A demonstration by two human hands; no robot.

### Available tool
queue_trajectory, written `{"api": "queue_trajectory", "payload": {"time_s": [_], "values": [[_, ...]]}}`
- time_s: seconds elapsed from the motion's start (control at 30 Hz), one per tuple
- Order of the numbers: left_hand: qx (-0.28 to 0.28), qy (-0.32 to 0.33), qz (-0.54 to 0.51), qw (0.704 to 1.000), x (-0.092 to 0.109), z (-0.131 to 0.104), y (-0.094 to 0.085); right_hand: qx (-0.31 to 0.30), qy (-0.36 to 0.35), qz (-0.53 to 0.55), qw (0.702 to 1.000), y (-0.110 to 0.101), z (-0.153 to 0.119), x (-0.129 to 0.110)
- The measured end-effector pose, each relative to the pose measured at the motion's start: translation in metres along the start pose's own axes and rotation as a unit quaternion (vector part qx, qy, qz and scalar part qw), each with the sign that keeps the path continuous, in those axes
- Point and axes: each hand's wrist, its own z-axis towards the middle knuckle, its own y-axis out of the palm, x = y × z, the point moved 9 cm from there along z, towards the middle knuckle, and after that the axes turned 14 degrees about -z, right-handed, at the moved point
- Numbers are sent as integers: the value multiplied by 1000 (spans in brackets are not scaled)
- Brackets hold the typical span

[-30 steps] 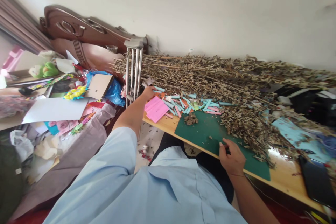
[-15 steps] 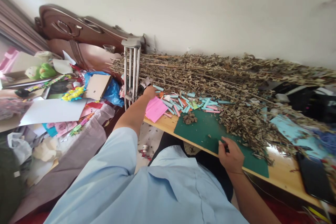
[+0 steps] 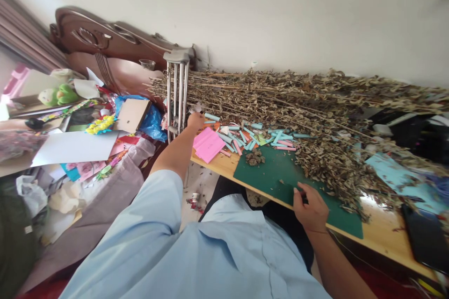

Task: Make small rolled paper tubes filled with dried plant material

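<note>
My left hand [image 3: 195, 121] reaches to the table's far left, beside the metal crutch [image 3: 178, 93] and just behind a stack of pink paper sheets [image 3: 208, 145]. Its fingers are curled together, and whatever they hold, if anything, is hidden. Over the front edge of a green mat [image 3: 268, 177] rests my right hand [image 3: 310, 205], fingers loosely bent and apart, with nothing visible in it. A small clump of dried leaves [image 3: 255, 158] lies on the mat. Behind it are several blue and pink paper tubes [image 3: 278, 136].
Dried leafy stalks [image 3: 280, 93] cover the back of the wooden table [image 3: 380, 231]. A black phone [image 3: 424, 238] lies at the right. Left of the table, a bed holds white paper [image 3: 75, 147], a cardboard box [image 3: 131, 115] and a blue plastic bag [image 3: 153, 126].
My left hand has shifted slightly left, away from the pink sheets. My right hand stays at the mat's edge. The whole view has moved a little.
</note>
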Motion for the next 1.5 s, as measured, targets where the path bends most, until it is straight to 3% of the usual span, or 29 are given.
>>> {"api": "queue_trajectory", "payload": {"time_s": [0.27,0.93,1.5], "values": [[-17,-40,18,999,8,16,18,4,-2,-15,1000,-4,3,-4],[-6,-51,31,998,4,29,16,-13,8,-18,1000,3,-3,3],[-20,-25,40,999,6,31,15,3,-5,-27,1000,-2,0,-3]]}}
